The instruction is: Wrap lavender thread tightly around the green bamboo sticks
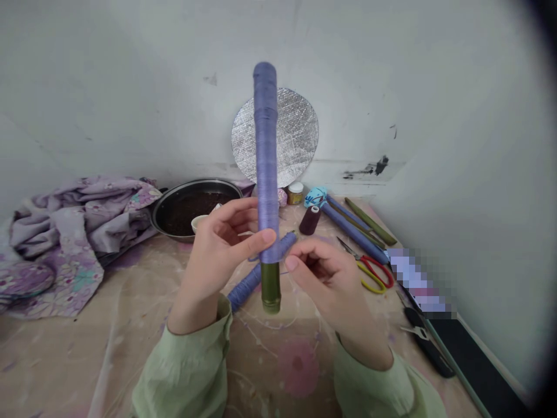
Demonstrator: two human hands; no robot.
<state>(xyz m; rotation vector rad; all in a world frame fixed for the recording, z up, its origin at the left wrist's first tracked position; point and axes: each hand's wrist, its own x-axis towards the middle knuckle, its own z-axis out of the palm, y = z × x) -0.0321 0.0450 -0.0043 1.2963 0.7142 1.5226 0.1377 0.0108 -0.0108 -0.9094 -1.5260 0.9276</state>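
Observation:
An upright bamboo stick [267, 162] is wrapped in blue-purple thread from its top down to near the bottom, where a bare green end [270, 287] shows. My left hand [226, 244] grips the stick around its lower wrapped part, thumb across the front. Just right of the wrapping's lower edge, my right hand [324, 278] pinches the thread, thumb against fingers; a short strand runs from there to the stick. Behind the stick lies a spool of the same blue thread [246, 288] on the table, partly hidden by my left hand.
On the flowered table cover [174, 360] lie red-and-yellow scissors [376, 273], a dark thread cone [310, 220], more sticks [354, 229] and a black knife [429, 342]. A dark pan [163, 223] and floral cloth [78, 238] are left. A silver disc [298, 136] leans against the wall.

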